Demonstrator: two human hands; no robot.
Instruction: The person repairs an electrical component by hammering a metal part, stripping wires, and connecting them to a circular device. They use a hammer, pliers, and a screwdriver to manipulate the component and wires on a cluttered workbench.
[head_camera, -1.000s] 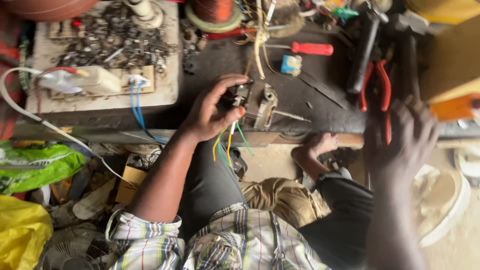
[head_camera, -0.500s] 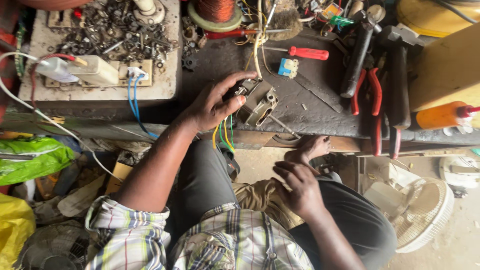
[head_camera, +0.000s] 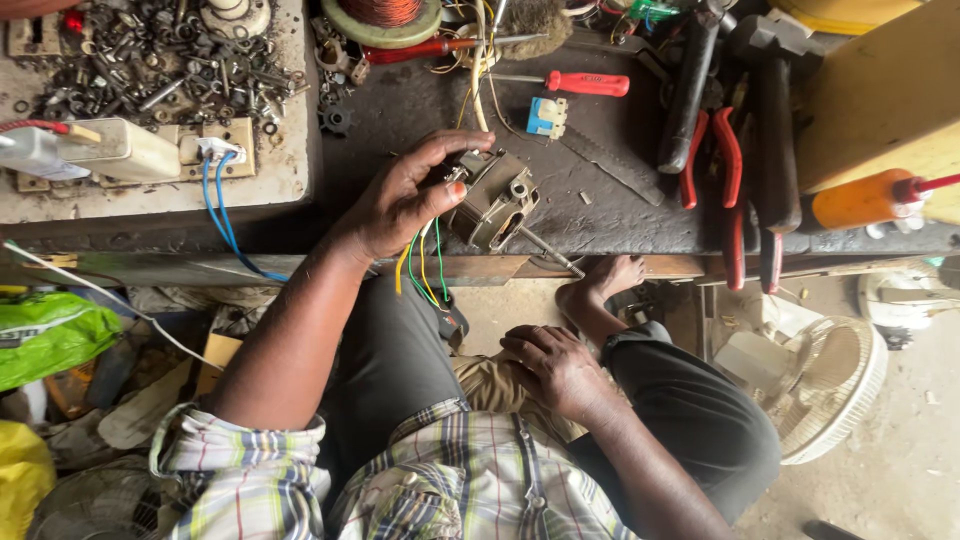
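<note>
My left hand (head_camera: 405, 200) grips a small metal fan motor (head_camera: 492, 200) at the near edge of the dark workbench (head_camera: 620, 200). The motor's shaft points toward the bench edge, and yellow and green wires (head_camera: 420, 268) hang from it over the edge. My right hand (head_camera: 553, 365) rests flat on my lap against a tan cloth (head_camera: 490, 385), holding nothing. A bare foot (head_camera: 603, 285) shows under the bench.
A red-handled screwdriver (head_camera: 580, 83), red pliers (head_camera: 712, 150), a hammer (head_camera: 770, 120), a copper wire spool (head_camera: 385, 14) and an orange bottle (head_camera: 858, 198) lie on the bench. Loose screws and nuts (head_camera: 160, 60) fill the left tray. A fan guard (head_camera: 825, 385) sits on the floor at right.
My right hand came down from the bench's right side to my lap. My left hand kept its hold on the motor, which has turned slightly.
</note>
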